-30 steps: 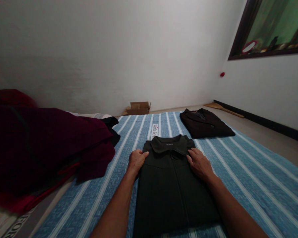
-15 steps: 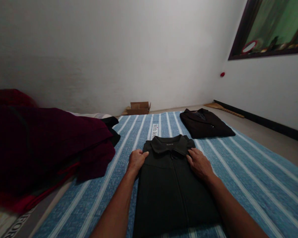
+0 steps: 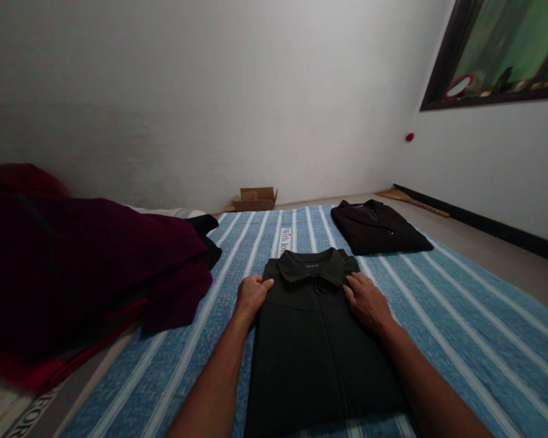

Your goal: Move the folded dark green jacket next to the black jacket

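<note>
Green shirt (image 3: 310, 359) could be crumpled.
Near middle, its shoulders are held by the half-curled left hand (image 3: 252, 295) and right hand (image 3: 368, 299); if one side is tugged harder, folds may be spoiled.

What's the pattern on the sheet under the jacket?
Stripes! The sheet is blue with whitish stripes, seen best in the head view.

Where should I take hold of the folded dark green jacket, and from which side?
Probably at both shoulder edges, flanking the collar, coming in from left and right. The jacket lies flat, front up, with its collar pointing away, so its side edges face outward. The left hand and right hand touch those edges, one at each shoulder.
</note>
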A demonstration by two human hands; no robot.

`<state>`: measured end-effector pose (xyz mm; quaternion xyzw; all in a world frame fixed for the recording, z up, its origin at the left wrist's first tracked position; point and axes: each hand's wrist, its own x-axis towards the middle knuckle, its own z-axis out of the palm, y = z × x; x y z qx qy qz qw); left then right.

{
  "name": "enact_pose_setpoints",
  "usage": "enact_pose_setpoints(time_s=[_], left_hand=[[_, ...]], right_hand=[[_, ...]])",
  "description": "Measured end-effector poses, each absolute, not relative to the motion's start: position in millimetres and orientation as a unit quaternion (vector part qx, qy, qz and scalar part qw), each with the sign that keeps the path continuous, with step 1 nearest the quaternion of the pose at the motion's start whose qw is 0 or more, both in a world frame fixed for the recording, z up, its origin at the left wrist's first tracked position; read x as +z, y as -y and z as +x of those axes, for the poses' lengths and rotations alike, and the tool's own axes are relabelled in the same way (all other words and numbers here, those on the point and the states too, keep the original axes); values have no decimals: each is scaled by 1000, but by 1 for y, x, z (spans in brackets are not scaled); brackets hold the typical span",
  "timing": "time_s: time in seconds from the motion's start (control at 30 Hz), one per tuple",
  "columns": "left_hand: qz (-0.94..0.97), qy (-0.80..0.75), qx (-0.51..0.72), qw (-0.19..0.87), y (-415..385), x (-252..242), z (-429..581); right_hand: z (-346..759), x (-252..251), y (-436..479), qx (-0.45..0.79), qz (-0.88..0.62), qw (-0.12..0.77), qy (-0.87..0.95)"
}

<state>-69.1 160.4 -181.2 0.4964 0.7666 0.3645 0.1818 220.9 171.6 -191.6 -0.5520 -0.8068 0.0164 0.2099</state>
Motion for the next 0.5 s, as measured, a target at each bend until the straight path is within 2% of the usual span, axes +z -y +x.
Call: enact_pose_setpoints(time_s=[0.5], left_hand=[[492,-760,376,198,-161,-185,-70]], right_hand=[[221,-191,-172,26,-550,213,807]])
